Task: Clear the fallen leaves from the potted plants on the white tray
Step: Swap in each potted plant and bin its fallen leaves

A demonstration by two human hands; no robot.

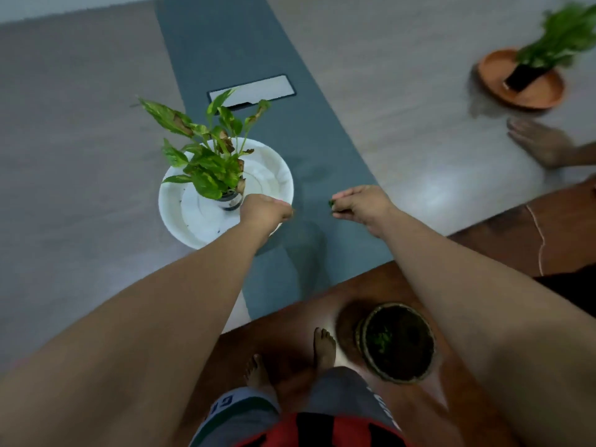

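A round white tray sits on the table with one potted plant in it, its green and yellow leaves browned at the tips. My left hand hovers over the tray's near right rim beside the pot, fingers curled closed; whether it holds anything is hidden. My right hand is to the right of the tray above the grey runner, pinching small green leaf bits between its fingertips.
A grey runner with a white-lidded slot crosses the table. An orange tray holds another plant at the far right, near another person's hand. A dark woven basket with leaf scraps stands on the floor by my feet.
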